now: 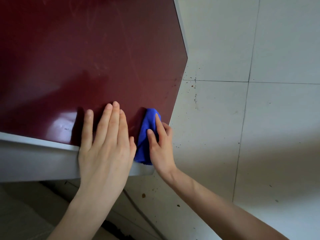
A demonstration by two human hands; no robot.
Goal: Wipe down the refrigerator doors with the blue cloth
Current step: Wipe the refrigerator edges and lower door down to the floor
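Blue cloth (145,135), pinched under my right hand (161,148), runs lengthwise by the maroon door (86,58)'s right edge, my open left hand (105,149) flat beside it.

Looking down on a dark red refrigerator door (78,58), glossy, streaked with faint smears, edged by a grey trim (34,158). Bears the left hand (105,144) pressed flat, fingers straight and close together, heel over the trim. Right beside it, bears the blue cloth (146,137), bunched and held against the panel by the right hand (161,146) near the corner. Beyond the door, pale tiles (277,118), peppered with dark specks (195,96) and a couple of brown crumbs (143,195).
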